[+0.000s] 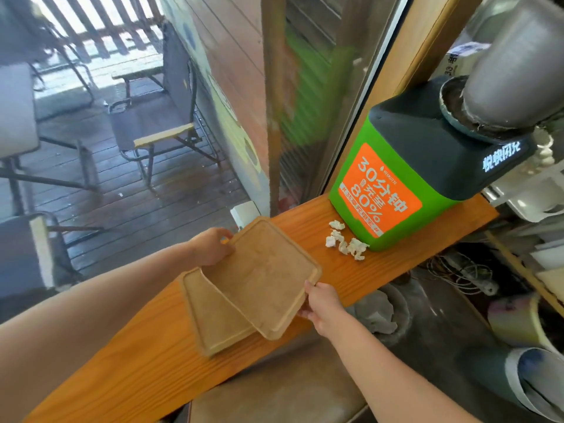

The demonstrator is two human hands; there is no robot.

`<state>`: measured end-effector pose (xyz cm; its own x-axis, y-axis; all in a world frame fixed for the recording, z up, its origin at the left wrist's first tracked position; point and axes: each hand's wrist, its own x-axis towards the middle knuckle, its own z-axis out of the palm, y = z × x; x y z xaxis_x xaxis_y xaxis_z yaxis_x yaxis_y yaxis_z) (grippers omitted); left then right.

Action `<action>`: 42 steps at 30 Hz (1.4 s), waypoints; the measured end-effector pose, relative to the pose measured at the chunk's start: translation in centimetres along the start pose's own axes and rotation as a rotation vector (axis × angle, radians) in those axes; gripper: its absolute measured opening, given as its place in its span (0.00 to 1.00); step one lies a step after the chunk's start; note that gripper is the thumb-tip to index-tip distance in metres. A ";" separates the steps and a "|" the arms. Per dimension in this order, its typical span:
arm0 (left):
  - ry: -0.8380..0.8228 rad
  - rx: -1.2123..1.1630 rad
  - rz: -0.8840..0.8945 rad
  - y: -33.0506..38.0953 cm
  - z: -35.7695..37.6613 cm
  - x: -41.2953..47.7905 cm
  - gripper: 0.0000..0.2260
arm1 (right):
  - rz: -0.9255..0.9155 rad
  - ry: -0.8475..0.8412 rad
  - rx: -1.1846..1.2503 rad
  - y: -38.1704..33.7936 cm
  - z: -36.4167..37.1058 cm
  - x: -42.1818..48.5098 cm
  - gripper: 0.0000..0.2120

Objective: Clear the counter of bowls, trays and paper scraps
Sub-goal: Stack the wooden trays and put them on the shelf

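1. My left hand (210, 245) grips the far-left corner of the upper wooden tray (265, 273), fingers curled over its rim, and my right hand (320, 303) pinches the near-right edge, thumb on top and fingers underneath. Both are closed on this one tray.
2. The upper tray sits askew on a lower wooden tray (213, 319), covering its far part; the lower one lies flat on the orange wooden bench (128, 367). I cannot tell whether the upper tray rests on it or is just lifted clear.
3. To do this step well, I judge I should square the top tray onto the lower one so the rims nest, then shift my grip to take both as a stack. Holding opposite corners keeps it level; I would avoid tipping it toward the bench edge on my right.
4. The upper tray's long axis runs from far-left to near-right, diagonal across the bench. The lower tray's long axis points more straight away from me, so the two are twisted relative to each other and need a small turn to line up.
5. Crumpled paper scraps (346, 242) lie further along the bench, just beside the base of the green charging kiosk (406, 178), well apart from the trays. They are not yet cleared.
6. I see no bowls on the bench in this view.
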<state>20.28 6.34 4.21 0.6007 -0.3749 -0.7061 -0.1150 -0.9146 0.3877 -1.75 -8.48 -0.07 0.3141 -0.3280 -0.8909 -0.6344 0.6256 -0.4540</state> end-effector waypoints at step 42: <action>0.336 -0.488 -0.289 -15.2 10.4 -5.7 0.08 | -0.357 0.188 -0.921 -2.3 12.0 5.7 0.19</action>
<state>10.34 20.80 -3.82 0.7771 0.0151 -0.6292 0.4119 -0.7680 0.4903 9.98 -3.29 -4.23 0.5264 -0.5461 -0.6517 -0.8490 -0.2964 -0.4374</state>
